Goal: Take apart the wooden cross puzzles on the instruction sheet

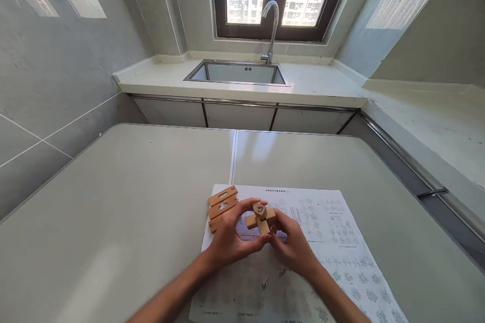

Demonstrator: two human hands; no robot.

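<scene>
Both my hands hold a small cluster of interlocked wooden puzzle bars (260, 217) just above a printed instruction sheet (333, 232). My left hand (229, 234) curls around its left side, thumb and fingers pinching the bars. From the right, my right hand (291, 242) grips the same cluster with closed fingers. The top bar shows a dark marking on its end. Three loose wooden bars (222, 204) lie side by side on the sheet's upper left corner, just beyond my left fingers.
The sheet lies on a pale folding table (132, 202) with a centre seam. Beyond it runs a counter with a steel sink (237, 73) and tap (271, 30) under a window. Grey tiled walls stand left and right; another counter (435, 121) runs along the right.
</scene>
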